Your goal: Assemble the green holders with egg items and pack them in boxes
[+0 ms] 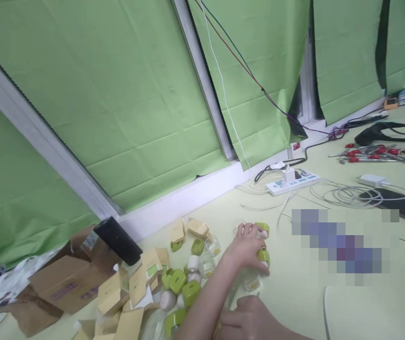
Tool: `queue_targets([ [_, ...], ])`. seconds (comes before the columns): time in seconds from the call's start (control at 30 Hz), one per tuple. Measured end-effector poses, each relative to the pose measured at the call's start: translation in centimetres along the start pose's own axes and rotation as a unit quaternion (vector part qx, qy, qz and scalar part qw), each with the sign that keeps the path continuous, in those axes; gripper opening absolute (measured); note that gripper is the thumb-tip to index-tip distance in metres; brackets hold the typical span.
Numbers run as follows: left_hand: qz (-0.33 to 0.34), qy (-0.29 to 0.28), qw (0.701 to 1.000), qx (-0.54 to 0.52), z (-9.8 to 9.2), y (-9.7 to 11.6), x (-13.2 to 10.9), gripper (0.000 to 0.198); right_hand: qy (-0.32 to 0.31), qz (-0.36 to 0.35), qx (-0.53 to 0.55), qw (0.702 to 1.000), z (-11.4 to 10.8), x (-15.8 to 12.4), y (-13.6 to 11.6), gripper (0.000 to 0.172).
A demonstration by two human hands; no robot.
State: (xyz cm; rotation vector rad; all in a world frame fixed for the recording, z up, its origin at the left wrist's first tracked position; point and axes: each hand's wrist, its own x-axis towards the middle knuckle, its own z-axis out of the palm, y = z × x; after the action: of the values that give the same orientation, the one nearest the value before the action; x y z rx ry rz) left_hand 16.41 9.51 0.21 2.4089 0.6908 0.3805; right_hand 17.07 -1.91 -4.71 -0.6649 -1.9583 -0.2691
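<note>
My left hand (247, 248) reaches out over the pale green table, fingers curled around a small clear bottle with a green cap (263, 256); a second green-capped bottle (262, 229) stands just beyond its fingertips. My right hand (250, 321) lies low at the bottom edge, fingers folded, and whether anything is in it is hidden. To the left of both hands lies a heap of green caps (178, 281), small clear jars (212, 245) and little tan cartons (198, 227).
Torn brown cardboard boxes (64, 283) and a black cylinder (117, 241) lie at the left. A white power strip (292, 183), coiled white cables (344, 193), a black phone (400, 205) and red-handled tools (375, 153) sit at the right. Green blinds (135, 94) hang behind.
</note>
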Motion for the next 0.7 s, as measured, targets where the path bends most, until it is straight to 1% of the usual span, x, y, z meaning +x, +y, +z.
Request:
queue_targets([
  [0.1,-0.027,0.066,0.995,-0.071,-1.0,0.2,-2.0,0.047,0.066,0.067,0.066,0.993,-1.5,0.3,0.1,0.033],
  [0.13,-0.046,0.099,0.989,-0.100,-1.4,0.3,-2.9,0.049,0.095,0.094,0.089,0.987,-2.2,0.5,0.1,0.032],
  [0.2,-0.087,0.178,0.968,-0.153,-2.0,0.6,-5.3,0.049,0.138,0.147,0.138,0.970,-3.6,1.0,0.3,0.039],
  [0.27,-0.127,0.263,0.937,-0.189,-2.3,1.0,-8.0,0.047,0.136,0.220,0.199,0.945,-4.8,1.7,0.5,0.039],
  [0.3,-0.146,0.307,0.914,-0.222,-2.3,1.3,-9.5,0.046,0.118,0.263,0.230,0.929,-5.2,2.1,0.6,0.036],
  [0.37,-0.174,0.379,0.850,-0.323,-1.9,2.1,-12.2,0.050,0.044,0.346,0.291,0.891,-5.3,2.6,0.6,0.030],
  [0.43,-0.185,0.423,0.781,-0.420,-1.1,2.7,-14.4,0.059,-0.050,0.395,0.343,0.851,-4.8,2.8,0.6,0.028],
  [0.47,-0.186,0.432,0.760,-0.449,-0.6,2.9,-15.2,0.063,-0.088,0.409,0.361,0.833,-4.3,2.7,0.7,0.028],
  [0.5,-0.185,0.433,0.751,-0.462,-0.1,3.0,-15.9,0.065,-0.116,0.419,0.374,0.819,-3.9,2.6,0.7,0.028],
  [0.57,-0.178,0.427,0.744,-0.483,0.8,2.9,-16.9,0.069,-0.143,0.432,0.385,0.803,-3.1,2.1,0.8,0.028],
  [0.63,-0.173,0.412,0.743,-0.499,1.5,2.6,-17.6,0.069,-0.155,0.436,0.386,0.798,-2.8,1.7,0.9,0.027],
  [0.7,-0.176,0.404,0.752,-0.490,1.8,2.2,-18.0,0.062,-0.165,0.431,0.382,0.801,-2.8,1.5,1.0,0.027],
])
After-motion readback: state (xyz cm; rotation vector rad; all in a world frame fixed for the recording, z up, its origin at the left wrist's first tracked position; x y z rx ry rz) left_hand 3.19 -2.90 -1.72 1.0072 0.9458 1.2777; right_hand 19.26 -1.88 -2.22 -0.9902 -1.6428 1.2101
